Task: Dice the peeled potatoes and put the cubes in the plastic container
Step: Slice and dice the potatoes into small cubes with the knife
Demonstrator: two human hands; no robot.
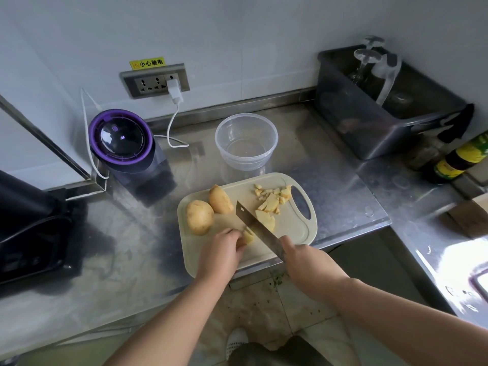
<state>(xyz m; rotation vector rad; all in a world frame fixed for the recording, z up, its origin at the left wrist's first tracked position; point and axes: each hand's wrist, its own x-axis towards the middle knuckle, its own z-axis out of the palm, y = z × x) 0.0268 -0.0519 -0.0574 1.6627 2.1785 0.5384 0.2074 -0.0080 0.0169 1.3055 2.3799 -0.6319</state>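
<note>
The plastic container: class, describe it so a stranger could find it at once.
On the steel counter, look just behind the pale cutting board. There stands a round, clear plastic container. Unlike the dark bin to its right and the purple-rimmed appliance to its left, it is see-through.

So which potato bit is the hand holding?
The small piece under the left hand, beside the knife; the others lie untouched on the board.

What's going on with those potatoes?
A person is dicing potatoes on a cutting board. The left hand holds a potato piece while the right hand grips a cleaver, its blade beside that piece. Two larger potatoes wait on the board's left, cut chunks lie near its handle hole, and the plastic container behind holds no cubes.
</note>
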